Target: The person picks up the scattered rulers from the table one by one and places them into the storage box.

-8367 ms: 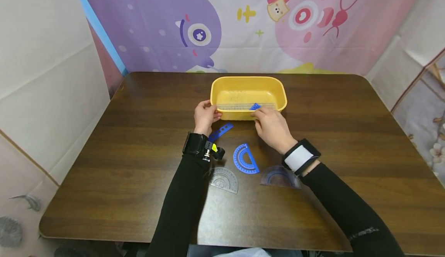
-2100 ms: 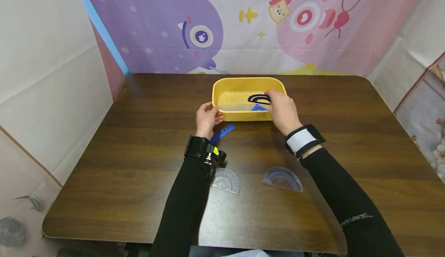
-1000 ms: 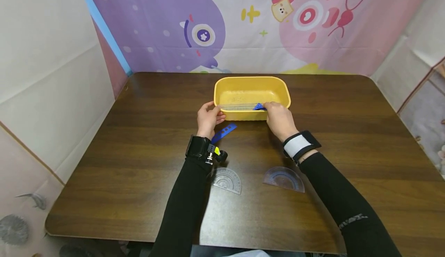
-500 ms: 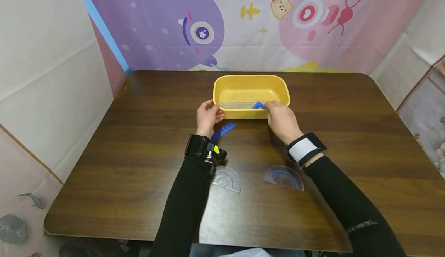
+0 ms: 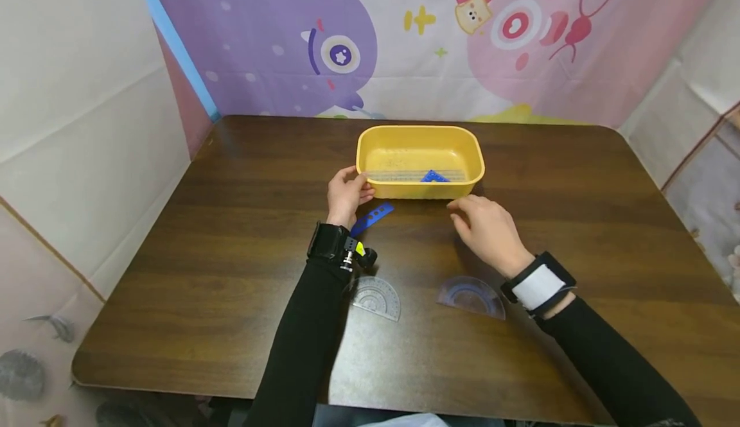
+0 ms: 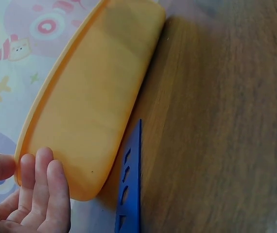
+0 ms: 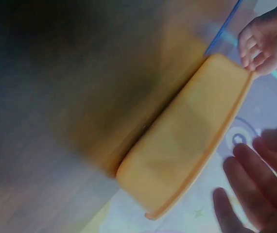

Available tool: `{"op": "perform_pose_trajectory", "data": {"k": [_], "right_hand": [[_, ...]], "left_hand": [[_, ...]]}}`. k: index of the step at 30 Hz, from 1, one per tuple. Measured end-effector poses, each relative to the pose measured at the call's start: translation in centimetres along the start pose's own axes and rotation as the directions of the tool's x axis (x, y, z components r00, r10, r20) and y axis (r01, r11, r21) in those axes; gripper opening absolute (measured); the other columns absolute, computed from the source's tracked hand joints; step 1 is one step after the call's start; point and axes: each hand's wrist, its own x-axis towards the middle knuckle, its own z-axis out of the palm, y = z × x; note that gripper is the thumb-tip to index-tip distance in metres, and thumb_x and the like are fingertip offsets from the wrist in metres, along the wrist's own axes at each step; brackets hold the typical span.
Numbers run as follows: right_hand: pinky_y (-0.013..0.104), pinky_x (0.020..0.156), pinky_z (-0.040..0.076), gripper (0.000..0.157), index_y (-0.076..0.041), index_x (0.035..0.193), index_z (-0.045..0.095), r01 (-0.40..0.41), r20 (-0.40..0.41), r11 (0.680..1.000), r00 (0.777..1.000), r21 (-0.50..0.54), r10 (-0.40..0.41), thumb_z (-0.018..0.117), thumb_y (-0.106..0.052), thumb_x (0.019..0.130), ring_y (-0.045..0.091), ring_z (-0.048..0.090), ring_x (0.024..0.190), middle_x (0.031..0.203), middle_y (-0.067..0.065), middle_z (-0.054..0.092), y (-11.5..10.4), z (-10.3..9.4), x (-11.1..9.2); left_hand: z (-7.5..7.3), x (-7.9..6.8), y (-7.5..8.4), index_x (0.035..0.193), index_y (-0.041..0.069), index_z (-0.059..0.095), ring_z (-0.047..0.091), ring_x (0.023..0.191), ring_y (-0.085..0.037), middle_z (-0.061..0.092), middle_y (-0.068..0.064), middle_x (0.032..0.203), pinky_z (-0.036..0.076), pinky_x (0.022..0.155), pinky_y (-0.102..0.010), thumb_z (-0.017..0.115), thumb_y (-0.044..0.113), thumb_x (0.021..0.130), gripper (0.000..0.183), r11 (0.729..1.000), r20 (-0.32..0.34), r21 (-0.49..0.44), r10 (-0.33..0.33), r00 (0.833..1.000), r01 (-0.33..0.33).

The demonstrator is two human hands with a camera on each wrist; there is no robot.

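At the near left corner of the yellow plastic basin (image 5: 405, 191), my left hand (image 5: 345, 197) pinches the rim, its thumb on top and its fingers against the outer wall. My right hand (image 5: 488, 231) hovers in front of the basin's near right corner, fingers loosely bent and holding nothing. Inside the basin, a blue set square (image 5: 435, 176) and clear rulers (image 5: 393, 175) lie along the near wall. A blue ruler with cut-out shapes (image 5: 372, 218) lies on the table beside my left hand, partly hidden by it in the head view.
Two clear protractors lie on the brown table (image 5: 231, 298): a colourless one (image 5: 377, 298) by the left forearm, and one with a bluish arc (image 5: 472, 297) near the right wrist. Behind the table's far edge hangs a cartoon-printed cloth (image 5: 405, 48).
The blue protractor left the table and went into the basin in my right hand. That hand has since let go and drawn back toward the near right. My left hand stays on the rim.
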Motion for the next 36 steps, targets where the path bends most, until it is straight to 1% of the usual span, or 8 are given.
{"op": "perform_pose_trajectory", "data": {"k": [5,8,13,17,22,28,31,36], "right_hand": [[0.044,0.076,0.051,0.023,-0.003,0.104,0.064,-0.043,0.128,0.999,0.991,0.019,0.04,0.062,-0.015,0.084,0.028,0.061,0.091,0.101,0.013,0.065,-0.4,-0.5,-1.3],[0.044,0.076,0.051,0.029,-0.003,0.109,0.062,-0.042,0.216,0.998,0.976,0.043,0.032,0.063,-0.017,0.084,0.027,0.061,0.094,0.104,0.012,0.064,-0.3,-1.0,-1.9],[0.043,0.082,0.05,0.039,-0.003,0.115,0.059,-0.019,0.392,0.997,0.92,0.073,-0.011,0.067,-0.018,0.08,0.025,0.059,0.098,0.108,0.011,0.062,0.0,-2.1,-2.9],[0.04,0.079,0.051,0.046,-0.003,0.115,0.058,0.0,0.49,0.998,0.871,0.058,-0.028,0.072,-0.023,0.076,0.023,0.059,0.094,0.106,0.009,0.061,0.0,-2.8,-3.8],[0.037,0.075,0.051,0.055,-0.004,0.112,0.058,0.0,0.563,0.999,0.826,0.032,-0.018,0.077,-0.032,0.069,0.019,0.058,0.088,0.101,0.007,0.057,-0.4,-3.0,-4.5],[0.035,0.074,0.05,0.064,-0.006,0.107,0.056,-0.038,0.631,0.999,0.775,-0.002,0.031,0.082,-0.038,0.059,0.016,0.054,0.084,0.098,0.005,0.053,-0.8,-2.7,-5.2],[0.036,0.075,0.049,0.068,-0.005,0.108,0.054,-0.03,0.644,0.999,0.764,-0.015,0.033,0.084,-0.039,0.057,0.018,0.053,0.086,0.098,0.006,0.051,-0.9,-2.4,-5.6],[0.04,0.077,0.048,0.069,-0.003,0.106,0.054,-0.003,0.628,1.0,0.778,-0.024,0.017,0.085,-0.036,0.054,0.023,0.052,0.088,0.096,0.008,0.05,-1.1,-2.0,-6.0]], "left_hand": [[0.0,-0.1,0.0,0.129,0.003,0.047,0.062,0.058,-0.012,0.057,-0.005,0.072,0.056,0.06,-0.023,0.058,0.014,0.088,0.043,1.0,-0.005,-0.002,0.006,1.0,-0.006],[0.0,0.0,0.1,0.129,0.004,0.047,0.062,0.058,-0.012,0.057,-0.005,0.072,0.056,0.06,-0.024,0.058,0.014,0.088,0.043,1.0,-0.005,-0.003,0.004,1.0,-0.004],[0.2,0.1,0.1,0.129,0.004,0.047,0.062,0.057,-0.012,0.056,-0.005,0.071,0.056,0.061,-0.025,0.058,0.014,0.088,0.043,1.0,0.003,0.005,0.003,1.0,-0.003],[0.2,0.1,0.1,0.128,0.004,0.048,0.061,0.057,-0.012,0.056,-0.005,0.07,0.057,0.062,-0.026,0.058,0.014,0.088,0.042,1.0,-0.004,0.014,0.003,1.0,-0.003],[0.2,-0.1,0.2,0.129,0.005,0.048,0.062,0.058,-0.012,0.057,-0.005,0.07,0.057,0.067,-0.031,0.058,0.015,0.088,0.043,1.0,0.001,0.023,0.011,1.0,-0.011],[0.1,-0.3,0.1,0.128,0.005,0.048,0.062,0.059,-0.013,0.056,-0.005,0.07,0.056,0.061,-0.025,0.058,0.014,0.089,0.042,1.0,-0.007,0.03,0.006,1.0,-0.005],[0.1,-0.3,0.1,0.128,0.005,0.048,0.062,0.06,-0.014,0.056,-0.004,0.07,0.056,0.06,-0.024,0.057,0.015,0.089,0.042,1.0,-0.005,0.031,0.006,1.0,-0.006],[0.1,-0.2,0.0,0.129,0.005,0.047,0.062,0.06,-0.013,0.056,-0.005,0.071,0.056,0.062,-0.025,0.057,0.015,0.089,0.042,1.0,-0.001,0.031,0.004,1.0,-0.004]]}}
